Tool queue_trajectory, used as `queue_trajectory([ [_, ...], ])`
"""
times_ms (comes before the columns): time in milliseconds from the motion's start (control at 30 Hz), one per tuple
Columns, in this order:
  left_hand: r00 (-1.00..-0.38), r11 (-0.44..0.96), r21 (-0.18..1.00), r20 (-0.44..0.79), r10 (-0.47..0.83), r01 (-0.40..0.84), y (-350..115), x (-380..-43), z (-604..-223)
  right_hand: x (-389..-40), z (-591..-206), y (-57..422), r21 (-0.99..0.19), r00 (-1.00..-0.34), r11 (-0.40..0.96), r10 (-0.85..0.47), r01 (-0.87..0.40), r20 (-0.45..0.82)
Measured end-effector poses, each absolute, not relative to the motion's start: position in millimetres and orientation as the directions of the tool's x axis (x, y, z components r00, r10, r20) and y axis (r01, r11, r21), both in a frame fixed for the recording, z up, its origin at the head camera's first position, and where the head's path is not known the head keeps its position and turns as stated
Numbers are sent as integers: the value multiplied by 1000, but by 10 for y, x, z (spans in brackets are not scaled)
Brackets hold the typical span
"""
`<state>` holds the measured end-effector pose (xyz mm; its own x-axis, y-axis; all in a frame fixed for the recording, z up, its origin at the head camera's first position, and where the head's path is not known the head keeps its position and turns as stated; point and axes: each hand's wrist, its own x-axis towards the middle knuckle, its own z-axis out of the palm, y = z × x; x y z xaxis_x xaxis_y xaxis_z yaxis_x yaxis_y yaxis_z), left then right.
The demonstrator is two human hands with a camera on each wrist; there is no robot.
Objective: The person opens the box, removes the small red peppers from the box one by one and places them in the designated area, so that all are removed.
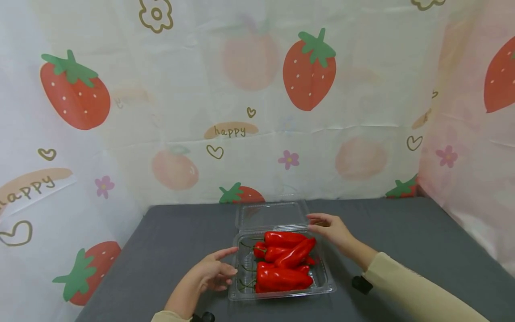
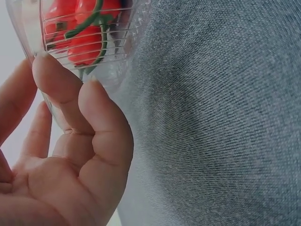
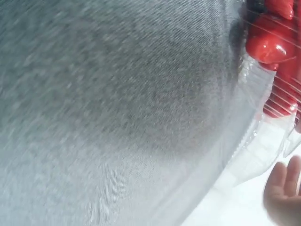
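Observation:
A clear plastic clamshell box (image 1: 322, 291) lies on the table with its lid (image 1: 273, 216) folded back, away from the person. Several red peppers (image 1: 283, 280) with thin green stems lie inside, stems toward the left. My left hand (image 1: 212, 272) is at the box's left side, index finger stretched to the rim; in the left wrist view its fingertips (image 2: 44, 66) meet the clear edge, the other fingers loosely bent. My right hand (image 1: 331, 230) is at the lid's right edge near the hinge, fingers extended; whether they touch it cannot be told. The right wrist view shows only part of that hand (image 3: 284, 195).
The box stands on a dark grey cloth-covered table (image 1: 185, 237). A strawberry-print curtain (image 1: 257, 103) hangs behind the table and along both sides. Small black wrist devices (image 1: 362, 284) sit by the sleeves.

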<state>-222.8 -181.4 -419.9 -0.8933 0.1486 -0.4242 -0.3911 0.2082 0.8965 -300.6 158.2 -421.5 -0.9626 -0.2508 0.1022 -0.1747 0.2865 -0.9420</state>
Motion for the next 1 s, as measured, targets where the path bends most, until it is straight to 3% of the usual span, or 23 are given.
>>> queue_trajectory([
  [533, -886, 177, 896, -435, 160, -408, -1829, -2240, -4240, -2978, -4168, 1651, -871, -782, 283, -601, -402, 165],
  [1000, -882, 165, 892, -445, 156, -421, -1826, -2251, -4259, -2981, -4167, 1540, -812, -698, 333, -706, -480, 123],
])
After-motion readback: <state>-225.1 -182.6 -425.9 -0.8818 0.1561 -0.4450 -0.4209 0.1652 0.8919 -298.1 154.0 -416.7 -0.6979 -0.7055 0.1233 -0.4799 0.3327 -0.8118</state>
